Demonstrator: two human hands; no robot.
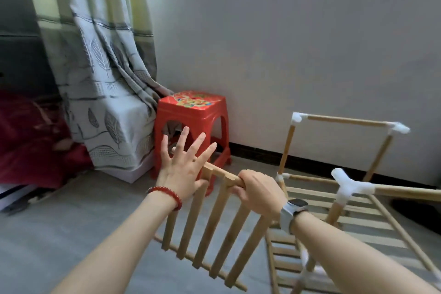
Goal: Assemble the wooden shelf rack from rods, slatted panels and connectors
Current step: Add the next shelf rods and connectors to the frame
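Grey floor, red stool, right grip clamped on slatted panel, left grip spread

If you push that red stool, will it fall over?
Probably it slides rather than tips: the red stool stands on splayed legs on smooth floor. It looks like thin plastic, so likely light for its size. It should stay stiff.

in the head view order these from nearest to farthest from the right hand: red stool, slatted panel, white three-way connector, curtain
1. Slatted panel: its top rail is gripped by the right hand.
2. White three-way connector: just to the hand's right, on the frame.
3. Red stool: beyond the hand, to its left.
4. Curtain: far left, behind the stool.
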